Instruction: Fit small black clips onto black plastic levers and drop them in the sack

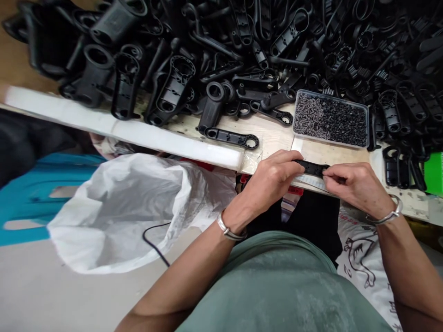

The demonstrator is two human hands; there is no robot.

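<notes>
A long black plastic arm-shaped part (313, 168) lies at the table's front edge, between my two hands. My left hand (278, 171) is closed on its left end, fingers over the top. At the part's right end, the fingers of my right hand (349, 179) are pinched together; whatever they hold is too small or hidden to make out. Just beyond my hands stands a clear plastic box (367, 127) with small metallic pieces on its left side and small black pieces on its right. A similar black part (231, 137) with a ring end rests to the left.
Black plastic parts (176, 83) are heaped across the back of the table. A white padded strip (173, 140) runs along the left front edge. Below it sits an open white sack (124, 216). A green box (434, 173) is at the far right.
</notes>
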